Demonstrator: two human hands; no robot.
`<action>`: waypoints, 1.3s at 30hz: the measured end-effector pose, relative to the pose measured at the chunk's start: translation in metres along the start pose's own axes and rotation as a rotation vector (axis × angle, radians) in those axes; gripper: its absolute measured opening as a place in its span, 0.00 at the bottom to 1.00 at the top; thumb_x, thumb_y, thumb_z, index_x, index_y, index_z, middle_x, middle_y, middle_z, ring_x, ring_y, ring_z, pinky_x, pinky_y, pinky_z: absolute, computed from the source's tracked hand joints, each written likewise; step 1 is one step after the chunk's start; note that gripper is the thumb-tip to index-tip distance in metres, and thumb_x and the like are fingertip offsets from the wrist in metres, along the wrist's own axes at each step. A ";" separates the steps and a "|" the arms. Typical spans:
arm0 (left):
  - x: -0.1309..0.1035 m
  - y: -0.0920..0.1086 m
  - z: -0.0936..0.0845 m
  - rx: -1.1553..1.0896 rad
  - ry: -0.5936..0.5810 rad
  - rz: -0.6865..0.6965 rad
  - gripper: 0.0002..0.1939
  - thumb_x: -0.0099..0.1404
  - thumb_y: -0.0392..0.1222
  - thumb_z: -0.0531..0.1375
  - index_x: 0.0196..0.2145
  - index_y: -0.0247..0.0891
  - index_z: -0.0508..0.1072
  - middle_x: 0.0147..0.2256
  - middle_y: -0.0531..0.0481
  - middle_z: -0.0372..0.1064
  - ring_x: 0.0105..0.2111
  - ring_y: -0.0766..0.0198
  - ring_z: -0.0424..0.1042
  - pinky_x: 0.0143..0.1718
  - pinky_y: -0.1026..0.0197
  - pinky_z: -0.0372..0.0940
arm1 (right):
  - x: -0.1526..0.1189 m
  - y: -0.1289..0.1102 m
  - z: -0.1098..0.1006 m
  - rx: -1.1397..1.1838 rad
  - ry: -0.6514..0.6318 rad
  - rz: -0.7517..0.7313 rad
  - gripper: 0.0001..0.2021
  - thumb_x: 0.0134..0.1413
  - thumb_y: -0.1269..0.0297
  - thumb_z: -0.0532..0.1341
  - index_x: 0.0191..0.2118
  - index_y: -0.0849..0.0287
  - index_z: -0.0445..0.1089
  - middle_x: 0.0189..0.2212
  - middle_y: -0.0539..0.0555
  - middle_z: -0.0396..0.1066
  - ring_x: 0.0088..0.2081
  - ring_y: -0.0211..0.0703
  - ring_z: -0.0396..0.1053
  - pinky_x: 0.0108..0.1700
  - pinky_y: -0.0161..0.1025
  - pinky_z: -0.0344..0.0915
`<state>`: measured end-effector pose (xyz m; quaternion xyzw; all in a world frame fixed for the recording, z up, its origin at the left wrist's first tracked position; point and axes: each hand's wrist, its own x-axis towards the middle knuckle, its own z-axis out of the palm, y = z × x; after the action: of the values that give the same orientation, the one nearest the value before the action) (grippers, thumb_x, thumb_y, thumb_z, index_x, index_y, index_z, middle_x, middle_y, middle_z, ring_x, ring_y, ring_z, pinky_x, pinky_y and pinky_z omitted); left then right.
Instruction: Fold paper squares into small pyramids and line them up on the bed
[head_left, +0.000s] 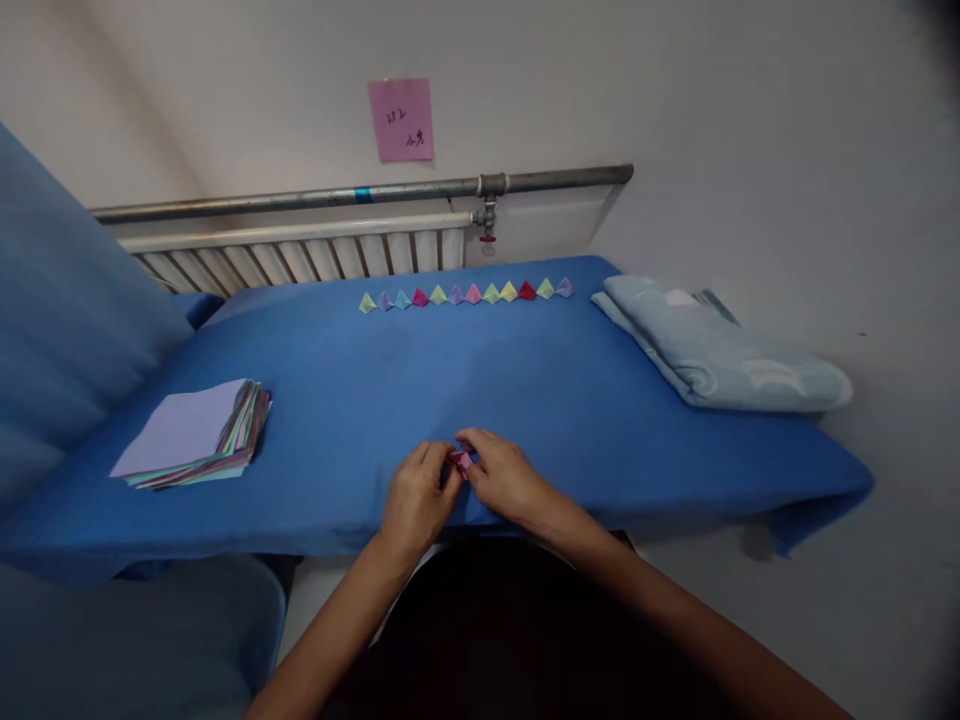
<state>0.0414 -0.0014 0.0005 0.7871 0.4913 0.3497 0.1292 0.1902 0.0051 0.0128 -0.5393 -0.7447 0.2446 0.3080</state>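
Between my two hands, near the front edge of the blue-covered table, is a small pink folded paper piece (463, 461). My left hand (418, 497) pinches its left side with thumb and fingers. On the other side, my right hand (504, 474) grips it, fingers curled over the top. Parts of the paper are hidden behind the fingertips. Toward the back of the table runs a row of several small folded paper pieces (472, 294) in green, purple, blue, pink, yellow and red, set side by side.
A stack of coloured paper sheets (180, 430) lies at the left. At the right is a folded pale blue blanket (720, 350). Behind the blue tablecloth (337, 380) stand a radiator (322, 250) and a metal pipe (285, 201). A pink note (401, 120) hangs on the wall.
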 end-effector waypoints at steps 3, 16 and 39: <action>0.001 0.000 0.002 -0.052 0.031 0.009 0.09 0.63 0.33 0.55 0.40 0.39 0.69 0.35 0.48 0.72 0.35 0.61 0.72 0.39 0.58 0.67 | 0.004 0.000 -0.004 0.015 -0.049 0.022 0.08 0.53 0.76 0.57 0.34 0.58 0.70 0.32 0.54 0.73 0.34 0.41 0.69 0.37 0.37 0.63; 0.004 -0.002 0.004 -0.312 -0.025 -0.273 0.08 0.60 0.35 0.57 0.38 0.38 0.72 0.32 0.50 0.74 0.30 0.64 0.73 0.34 0.61 0.68 | 0.005 0.009 0.000 0.087 -0.007 0.109 0.08 0.49 0.76 0.56 0.25 0.57 0.68 0.17 0.45 0.66 0.21 0.34 0.61 0.25 0.32 0.53; 0.009 0.000 0.006 -0.282 -0.021 -0.286 0.06 0.62 0.37 0.56 0.33 0.39 0.74 0.30 0.52 0.73 0.29 0.66 0.71 0.33 0.64 0.63 | 0.004 0.015 0.005 0.134 0.058 0.026 0.07 0.53 0.71 0.56 0.27 0.57 0.68 0.23 0.47 0.67 0.27 0.35 0.63 0.32 0.32 0.56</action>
<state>0.0476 0.0069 0.0001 0.6871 0.5430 0.3847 0.2916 0.1956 0.0128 -0.0005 -0.5337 -0.7105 0.2822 0.3616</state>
